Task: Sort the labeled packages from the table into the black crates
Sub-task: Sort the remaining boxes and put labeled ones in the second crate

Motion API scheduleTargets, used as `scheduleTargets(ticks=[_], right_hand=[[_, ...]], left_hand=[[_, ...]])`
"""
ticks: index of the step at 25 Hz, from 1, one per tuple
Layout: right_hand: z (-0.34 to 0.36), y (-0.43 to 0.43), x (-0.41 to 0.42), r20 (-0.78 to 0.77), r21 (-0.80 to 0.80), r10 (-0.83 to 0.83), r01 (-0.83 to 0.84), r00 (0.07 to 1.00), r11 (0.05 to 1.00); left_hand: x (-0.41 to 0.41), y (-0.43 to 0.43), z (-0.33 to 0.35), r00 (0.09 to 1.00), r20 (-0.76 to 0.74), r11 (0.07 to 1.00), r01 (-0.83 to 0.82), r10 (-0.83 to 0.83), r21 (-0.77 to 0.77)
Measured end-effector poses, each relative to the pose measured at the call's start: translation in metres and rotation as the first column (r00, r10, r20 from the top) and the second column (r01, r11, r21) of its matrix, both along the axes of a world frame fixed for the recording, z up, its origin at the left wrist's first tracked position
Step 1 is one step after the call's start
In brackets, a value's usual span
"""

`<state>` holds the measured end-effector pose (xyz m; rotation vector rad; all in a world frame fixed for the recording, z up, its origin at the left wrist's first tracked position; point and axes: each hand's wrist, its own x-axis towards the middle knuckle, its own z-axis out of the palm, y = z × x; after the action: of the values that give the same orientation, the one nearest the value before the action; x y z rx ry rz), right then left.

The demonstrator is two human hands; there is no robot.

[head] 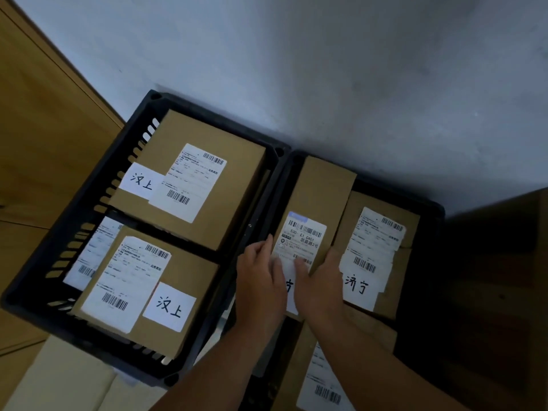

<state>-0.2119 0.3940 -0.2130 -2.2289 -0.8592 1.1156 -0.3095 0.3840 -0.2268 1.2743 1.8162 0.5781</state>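
Observation:
Two black crates stand side by side on the floor against a grey wall. The left crate point(89, 185) holds two brown labeled boxes point(195, 176), point(148, 289) with a third partly hidden beneath. In the right crate point(430, 209) a long narrow labeled box point(320, 197) lies among other labeled boxes point(382, 250). My left hand point(261, 280) grips the narrow box's near left edge, and my right hand point(321, 280) grips its near right side, thumb on the label. Another labeled box point(320, 381) lies at the crate's near end, partly hidden by my right arm.
Light wooden flooring point(44, 129) runs along the left. A pale flat cardboard surface point(74, 378) lies under the left crate's near corner. A dark brown shadowed surface point(498, 292) fills the right side beside the right crate.

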Motion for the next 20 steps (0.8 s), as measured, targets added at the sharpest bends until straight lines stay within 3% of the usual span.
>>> scheduleTargets(ticks=[3, 6, 9, 12, 16, 20], right_hand=[[-0.014, 0.000, -0.003, -0.021, -0.004, -0.052, 0.052, 0.998, 0.999], [-0.024, 0.000, 0.000, -0.104, -0.060, -0.075, 0.069, 0.992, 0.996], [-0.029, 0.013, -0.002, -0.219, -0.162, -0.169, 0.135, 0.961, 0.977], [-0.038, 0.030, -0.004, -0.225, -0.293, -0.239, 0.168, 0.945, 0.941], [-0.060, 0.057, -0.014, -0.171, -0.373, -0.316, 0.236, 0.933, 0.897], [-0.080, 0.052, -0.019, -0.135, -0.296, -0.331, 0.281, 0.934, 0.913]], left_hand=[[0.011, -0.016, -0.012, 1.000, 0.009, 1.000, -0.001, 0.001, 0.003], [0.015, -0.030, -0.021, 0.988, 0.135, 0.996, 0.078, -0.073, -0.033], [0.011, -0.026, -0.035, 0.965, 0.239, 0.989, 0.128, -0.107, -0.071], [0.008, -0.019, -0.049, 0.958, 0.271, 0.987, 0.124, -0.092, -0.105], [0.014, -0.013, -0.068, 0.981, 0.173, 0.991, 0.102, -0.086, -0.090], [0.023, -0.020, -0.077, 0.996, 0.083, 1.000, 0.025, -0.025, -0.001]])
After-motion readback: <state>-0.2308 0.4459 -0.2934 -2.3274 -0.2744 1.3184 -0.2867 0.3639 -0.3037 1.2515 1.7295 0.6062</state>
